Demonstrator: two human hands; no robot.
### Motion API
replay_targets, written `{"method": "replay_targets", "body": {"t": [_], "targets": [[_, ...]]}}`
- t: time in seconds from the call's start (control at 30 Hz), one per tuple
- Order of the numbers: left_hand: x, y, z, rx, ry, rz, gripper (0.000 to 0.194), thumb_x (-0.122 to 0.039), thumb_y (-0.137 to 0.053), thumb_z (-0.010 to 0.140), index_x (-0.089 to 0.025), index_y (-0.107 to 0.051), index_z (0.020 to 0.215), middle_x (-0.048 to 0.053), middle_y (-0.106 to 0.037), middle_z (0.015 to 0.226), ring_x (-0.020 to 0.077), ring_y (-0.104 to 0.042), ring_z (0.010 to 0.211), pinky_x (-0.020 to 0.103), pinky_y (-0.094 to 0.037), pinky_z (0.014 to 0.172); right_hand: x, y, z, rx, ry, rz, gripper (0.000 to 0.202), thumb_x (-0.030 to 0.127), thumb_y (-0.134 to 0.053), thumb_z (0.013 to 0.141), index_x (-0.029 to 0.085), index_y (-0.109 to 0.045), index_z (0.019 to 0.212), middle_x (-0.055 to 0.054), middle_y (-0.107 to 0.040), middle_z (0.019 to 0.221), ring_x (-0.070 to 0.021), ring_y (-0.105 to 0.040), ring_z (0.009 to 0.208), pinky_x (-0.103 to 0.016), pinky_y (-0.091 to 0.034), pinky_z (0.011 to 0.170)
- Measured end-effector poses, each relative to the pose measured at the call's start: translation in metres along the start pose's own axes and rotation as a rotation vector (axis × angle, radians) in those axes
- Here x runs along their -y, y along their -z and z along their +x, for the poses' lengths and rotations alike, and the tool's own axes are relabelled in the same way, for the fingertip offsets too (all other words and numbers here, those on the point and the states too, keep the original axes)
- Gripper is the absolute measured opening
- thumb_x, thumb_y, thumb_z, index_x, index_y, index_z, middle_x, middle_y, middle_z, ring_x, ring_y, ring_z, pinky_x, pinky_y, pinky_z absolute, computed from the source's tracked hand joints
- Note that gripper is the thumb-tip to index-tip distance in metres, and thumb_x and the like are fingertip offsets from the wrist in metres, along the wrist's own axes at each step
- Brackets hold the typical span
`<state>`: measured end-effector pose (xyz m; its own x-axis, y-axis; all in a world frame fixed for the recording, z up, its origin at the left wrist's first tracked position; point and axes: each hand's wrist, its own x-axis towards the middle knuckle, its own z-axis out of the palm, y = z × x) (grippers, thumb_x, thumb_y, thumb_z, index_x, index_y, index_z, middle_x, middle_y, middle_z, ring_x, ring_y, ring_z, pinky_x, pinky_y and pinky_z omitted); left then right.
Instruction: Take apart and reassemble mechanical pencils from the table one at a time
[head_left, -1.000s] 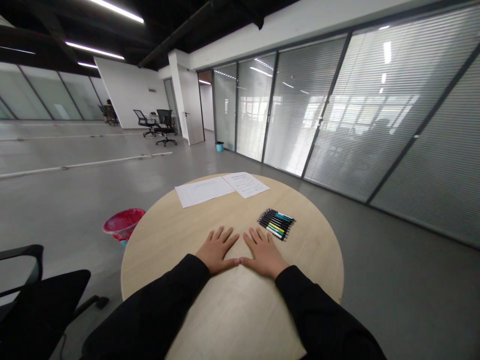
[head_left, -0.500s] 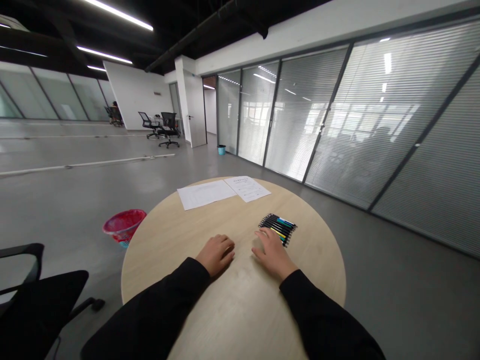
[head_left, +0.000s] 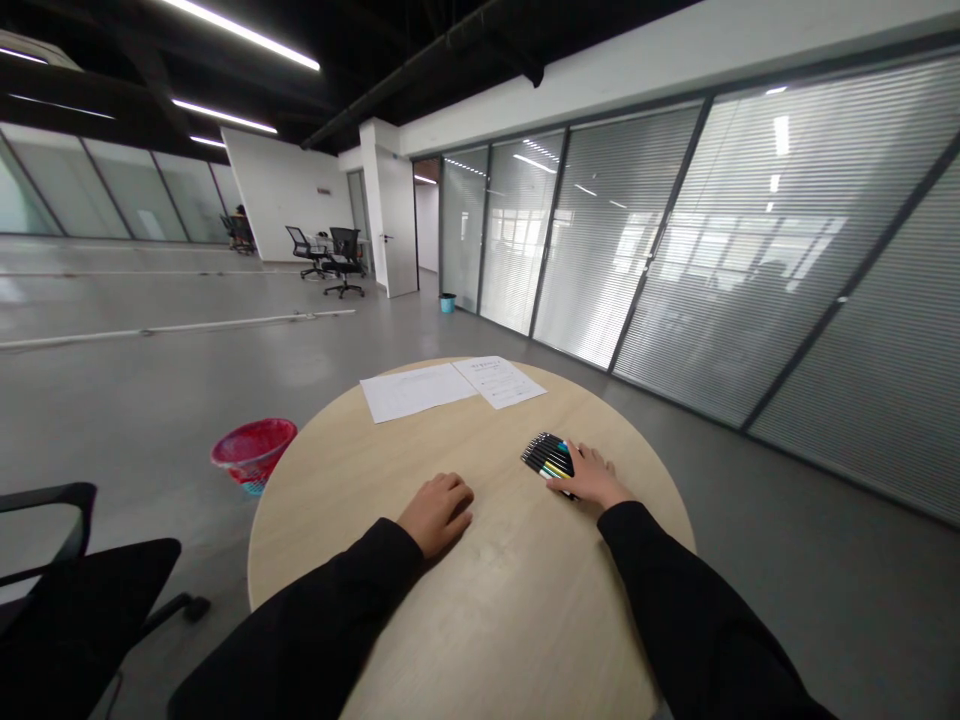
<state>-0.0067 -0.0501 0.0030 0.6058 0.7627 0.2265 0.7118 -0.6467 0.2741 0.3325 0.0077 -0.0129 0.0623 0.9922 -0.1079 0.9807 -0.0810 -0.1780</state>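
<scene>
On the round wooden table, a row of pens (head_left: 541, 454) lies side by side, mostly black with a few coloured barrels. My right hand (head_left: 596, 478) is over the right end of this row. Its thumb is at the near edge and its index finger at the far edge, so the pens sit between them; their right ends are hidden under the hand. To the left, apart from the pens, my left hand (head_left: 435, 512) rests palm down on the tabletop with loosely bent fingers, holding nothing.
Two white paper sheets (head_left: 416, 392) lie at the far side of the round table (head_left: 337, 480). A red-lined waste basket (head_left: 253, 450) stands on the floor to the left, near a black chair (head_left: 82, 600). Glass partitions with blinds (head_left: 675, 240) run along the right.
My right hand has moved right, from the near left side of the pens to their right end. My left hand stays on the table. The view has shifted slightly.
</scene>
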Motion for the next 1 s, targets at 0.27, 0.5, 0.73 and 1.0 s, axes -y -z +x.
{"method": "replay_targets", "body": {"t": [0.27,0.5,0.73,1.0], "targets": [[0.001,-0.002,-0.001,-0.013,0.007,-0.026,0.016,-0.033,-0.054,0.088,-0.022,-0.061,0.098,0.009,-0.060,0.106,0.0260,-0.054,0.098,0.039,-0.043,0.086,0.007,0.003,-0.001,-0.074,0.018,-0.055,0.104,0.074,-0.067,0.066,0.025,-0.031,0.151,-0.019,-0.048,0.138,-0.0410,-0.045,0.126,-0.052,-0.029,0.102],[0.002,-0.004,-0.001,-0.023,0.006,-0.017,0.017,-0.033,-0.055,0.087,-0.022,-0.061,0.099,0.009,-0.059,0.106,0.0261,-0.054,0.097,0.039,-0.043,0.086,0.013,-0.003,-0.002,-0.092,0.013,-0.093,0.103,0.074,-0.063,0.069,0.020,-0.032,0.150,-0.021,-0.048,0.136,-0.0408,-0.046,0.124,-0.050,-0.029,0.101],[0.002,-0.005,-0.001,-0.029,-0.003,-0.021,0.016,-0.032,-0.055,0.087,-0.021,-0.060,0.098,0.009,-0.059,0.105,0.0260,-0.053,0.097,0.039,-0.043,0.085,0.020,-0.005,-0.005,-0.105,0.019,-0.110,0.094,0.063,-0.060,0.076,0.016,-0.030,0.152,-0.022,-0.047,0.136,-0.0395,-0.043,0.124,-0.053,-0.028,0.102],[0.003,-0.005,-0.002,-0.017,0.004,-0.020,0.018,-0.032,-0.056,0.086,-0.022,-0.060,0.099,0.009,-0.059,0.107,0.0261,-0.054,0.098,0.039,-0.043,0.086,0.029,-0.004,-0.011,-0.148,0.050,-0.094,0.063,0.052,-0.057,0.081,0.013,-0.053,0.130,-0.020,-0.053,0.124,-0.0366,-0.049,0.116,-0.044,-0.040,0.093]]}}
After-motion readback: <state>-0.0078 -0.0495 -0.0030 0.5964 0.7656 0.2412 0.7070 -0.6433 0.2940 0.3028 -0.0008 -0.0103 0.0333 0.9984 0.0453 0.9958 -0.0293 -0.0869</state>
